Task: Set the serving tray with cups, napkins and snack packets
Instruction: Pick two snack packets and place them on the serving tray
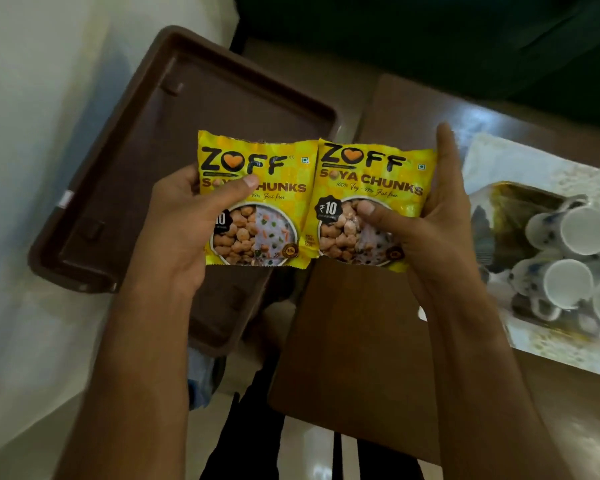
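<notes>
I hold two yellow soya-chunk snack packets side by side in the air. My left hand [184, 223] grips the left packet [271, 216], thumb across its front. My right hand [430, 216] grips the right packet [378, 181], thumb on its front and fingers behind. Below and to the left lies the brown serving tray [125, 174], with nothing seen on its visible part. Several white cups with blue marks [568, 258] lie in an open box at the right.
A brown wooden table [361, 341] sits under the packets, and the cup box [513, 209] rests on a white cloth at its right end. The tray lies on a pale surface [32, 133] at the left. Dark trousers and floor show below.
</notes>
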Action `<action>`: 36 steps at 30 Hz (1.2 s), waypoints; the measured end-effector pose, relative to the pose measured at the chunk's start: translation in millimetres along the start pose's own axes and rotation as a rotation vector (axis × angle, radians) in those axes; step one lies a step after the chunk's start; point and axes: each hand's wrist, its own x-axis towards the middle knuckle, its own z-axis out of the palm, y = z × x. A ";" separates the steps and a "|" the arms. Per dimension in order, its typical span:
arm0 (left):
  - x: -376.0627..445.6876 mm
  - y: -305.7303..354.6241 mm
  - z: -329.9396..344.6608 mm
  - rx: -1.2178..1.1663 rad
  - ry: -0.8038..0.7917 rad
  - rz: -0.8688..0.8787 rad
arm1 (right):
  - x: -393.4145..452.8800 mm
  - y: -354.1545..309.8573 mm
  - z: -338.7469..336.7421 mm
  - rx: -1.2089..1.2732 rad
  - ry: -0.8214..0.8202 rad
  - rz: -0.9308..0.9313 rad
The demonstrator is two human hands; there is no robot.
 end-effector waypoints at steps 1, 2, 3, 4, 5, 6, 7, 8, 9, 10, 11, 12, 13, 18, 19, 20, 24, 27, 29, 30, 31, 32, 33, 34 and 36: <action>-7.1 -0.8 15.8 -0.002 -0.014 -0.001 | -3.5 -4.1 -16.7 0.011 0.011 0.004; -14.2 -1.9 31.9 -0.003 -0.029 -0.003 | -6.9 -7.9 -33.7 0.021 0.021 0.008; -21.0 -3.5 48.3 -0.003 -0.042 -0.001 | -10.3 -11.3 -51.1 0.033 0.037 0.013; -27.5 -5.2 64.8 -0.003 -0.053 0.001 | -14.4 -15.2 -68.2 0.047 0.058 0.016; -32.9 -6.4 78.8 -0.003 -0.061 0.000 | -17.7 -17.6 -82.4 0.062 0.086 0.017; -38.8 -8.1 96.6 0.001 -0.070 -0.001 | -20.5 -19.6 -100.1 0.070 0.116 0.014; -42.9 -11.3 117.5 0.004 -0.078 -0.003 | -20.8 -19.9 -120.8 0.063 0.134 0.010; -47.3 -14.6 138.9 0.007 -0.086 -0.003 | -21.3 -19.5 -142.3 0.049 0.144 0.007; -52.4 -16.7 156.8 0.010 -0.096 -0.001 | -23.3 -19.2 -160.6 0.037 0.151 0.014; -56.6 -18.2 170.2 0.011 -0.108 0.002 | -25.1 -18.6 -175.0 0.032 0.160 0.024; -61.4 -20.3 185.3 0.016 -0.124 0.003 | -27.9 -18.9 -191.2 0.032 0.175 0.029; -65.8 -22.4 199.1 0.019 -0.139 0.001 | -30.6 -19.4 -206.4 0.033 0.188 0.024; -71.8 -25.2 213.6 0.023 -0.153 0.003 | -34.3 -19.6 -222.9 0.033 0.200 0.017; -89.7 -35.7 272.0 0.054 -0.190 0.028 | -46.2 -19.4 -288.1 0.025 0.267 0.020; -92.6 -37.9 281.6 0.060 -0.193 0.035 | -48.6 -19.5 -300.3 0.016 0.280 0.022; -94.2 -39.3 288.2 0.066 -0.193 0.042 | -50.1 -19.1 -310.6 0.009 0.286 0.023; -93.2 -43.2 310.8 0.102 -0.177 0.074 | -50.7 -19.5 -351.0 -0.002 0.323 0.037; -88.3 -42.5 315.2 0.123 -0.164 0.092 | -49.1 -19.5 -370.6 -0.019 0.356 0.038; -86.2 -41.8 314.7 0.133 -0.152 0.097 | -49.6 -19.9 -379.6 -0.023 0.377 0.044; -85.0 -41.7 314.5 0.140 -0.143 0.099 | -49.5 -19.7 -384.1 -0.023 0.386 0.046; -83.7 -42.0 314.9 0.152 -0.133 0.103 | -48.9 -19.5 -388.8 -0.023 0.397 0.048; -82.9 -42.3 315.6 0.163 -0.125 0.105 | -48.4 -19.4 -393.3 -0.028 0.408 0.052; -82.3 -42.7 316.5 0.169 -0.117 0.105 | -47.7 -19.1 -397.4 -0.035 0.418 0.055; -81.6 -43.0 317.2 0.171 -0.109 0.103 | -46.8 -18.6 -401.1 -0.045 0.428 0.057; -80.4 -44.6 317.6 0.172 -0.092 0.096 | -45.8 -18.9 -406.6 -0.077 0.449 0.060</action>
